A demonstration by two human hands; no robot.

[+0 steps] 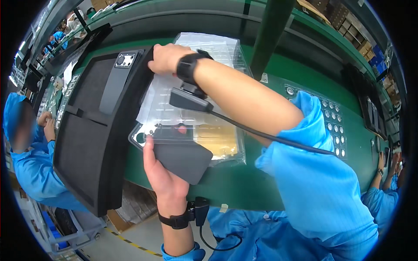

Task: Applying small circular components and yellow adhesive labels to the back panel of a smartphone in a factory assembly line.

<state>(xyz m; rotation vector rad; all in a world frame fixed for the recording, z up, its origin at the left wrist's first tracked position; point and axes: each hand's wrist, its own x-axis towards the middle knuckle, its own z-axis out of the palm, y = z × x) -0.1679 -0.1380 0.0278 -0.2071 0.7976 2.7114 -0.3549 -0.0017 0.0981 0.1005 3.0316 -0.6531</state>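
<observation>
My left hand [167, 178] holds a dark grey phone back cover [180, 158] with a camera cutout at its upper left corner. The thumb lies along the cover's left end. My right arm reaches across to the far left, where my right hand [167, 59] grips the far end of a black foam tray [111, 143]. Its fingers are partly hidden behind the wrist. A second grey phone back cover [114, 89] with a camera plate leans in the tray's far compartment. Stacked clear plastic trays [239, 56] with white sheets [159, 98] lie under my right forearm.
A yellow piece [217, 140] shows through the clear plastic. To the right lies a clear tray of small round parts [335, 116] on the green table [244, 187]. A green post [272, 35] rises behind. Co-workers in blue sit at the left [37, 165] and right [381, 198].
</observation>
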